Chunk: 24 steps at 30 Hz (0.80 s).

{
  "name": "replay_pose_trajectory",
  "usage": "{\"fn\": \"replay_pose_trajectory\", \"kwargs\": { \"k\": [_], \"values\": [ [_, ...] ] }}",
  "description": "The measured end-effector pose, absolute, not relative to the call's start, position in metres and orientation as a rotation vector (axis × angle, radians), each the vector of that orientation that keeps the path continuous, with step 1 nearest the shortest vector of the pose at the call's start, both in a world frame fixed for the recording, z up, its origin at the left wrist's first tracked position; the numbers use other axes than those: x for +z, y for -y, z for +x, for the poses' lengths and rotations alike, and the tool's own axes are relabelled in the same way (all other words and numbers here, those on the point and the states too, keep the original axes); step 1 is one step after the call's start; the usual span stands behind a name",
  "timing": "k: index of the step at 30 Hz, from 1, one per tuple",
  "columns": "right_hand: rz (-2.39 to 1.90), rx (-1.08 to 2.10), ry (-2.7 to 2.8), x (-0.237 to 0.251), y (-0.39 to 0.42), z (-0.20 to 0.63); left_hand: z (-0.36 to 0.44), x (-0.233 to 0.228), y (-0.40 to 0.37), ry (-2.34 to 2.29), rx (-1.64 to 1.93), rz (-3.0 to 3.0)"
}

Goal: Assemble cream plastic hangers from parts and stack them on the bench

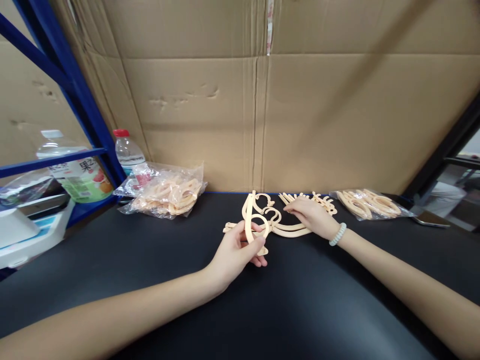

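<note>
My left hand (236,250) grips a beige folding clothes hanger (250,220), its arms and hook held together between thumb and fingers above the black table. Behind it on the table lie beige hangers (292,229) with curved arms and a hook, partly covered by the left hand. Farther right, my right hand (313,216), with a pale beaded bracelet on the wrist, reaches over a row of slim beige hanger pieces (296,197). Its fingers are drawn together at that row; what they pinch, if anything, is hidden. More beige hook pieces (326,202) lie just beyond it.
A clear bag of beige hangers (168,192) lies at the back left, and another bag (369,204) at the back right beside a flat phone-like object (431,220). Bottles (127,150) stand by the blue rack (80,105). A cardboard wall (202,120) closes off the back.
</note>
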State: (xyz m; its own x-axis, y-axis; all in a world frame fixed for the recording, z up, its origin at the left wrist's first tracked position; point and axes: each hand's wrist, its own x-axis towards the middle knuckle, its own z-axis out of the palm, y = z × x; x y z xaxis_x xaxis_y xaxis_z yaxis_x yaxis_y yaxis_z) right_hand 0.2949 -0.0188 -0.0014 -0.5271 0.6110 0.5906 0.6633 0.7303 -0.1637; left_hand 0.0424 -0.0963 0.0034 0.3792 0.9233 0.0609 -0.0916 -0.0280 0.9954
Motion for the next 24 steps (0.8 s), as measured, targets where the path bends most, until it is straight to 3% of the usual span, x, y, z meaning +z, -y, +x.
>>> {"fn": "replay_pose_trajectory", "kwargs": {
  "k": [2, 8, 24],
  "values": [
    [-1.003, -0.05, 2.135, 0.002, 0.026, 0.292, 0.042, 0.003, 0.096, -0.83, 0.984, 1.35],
    [-0.889, 0.547, 1.457, 0.017, 0.058, 0.274, 0.041, 0.004, 0.095, -0.813, 0.961, 1.378],
    [-0.886, 0.762, 1.077, 0.007, 0.075, 0.257, 0.041, 0.007, 0.095, -0.826, 0.985, 1.325]
  ]
}}
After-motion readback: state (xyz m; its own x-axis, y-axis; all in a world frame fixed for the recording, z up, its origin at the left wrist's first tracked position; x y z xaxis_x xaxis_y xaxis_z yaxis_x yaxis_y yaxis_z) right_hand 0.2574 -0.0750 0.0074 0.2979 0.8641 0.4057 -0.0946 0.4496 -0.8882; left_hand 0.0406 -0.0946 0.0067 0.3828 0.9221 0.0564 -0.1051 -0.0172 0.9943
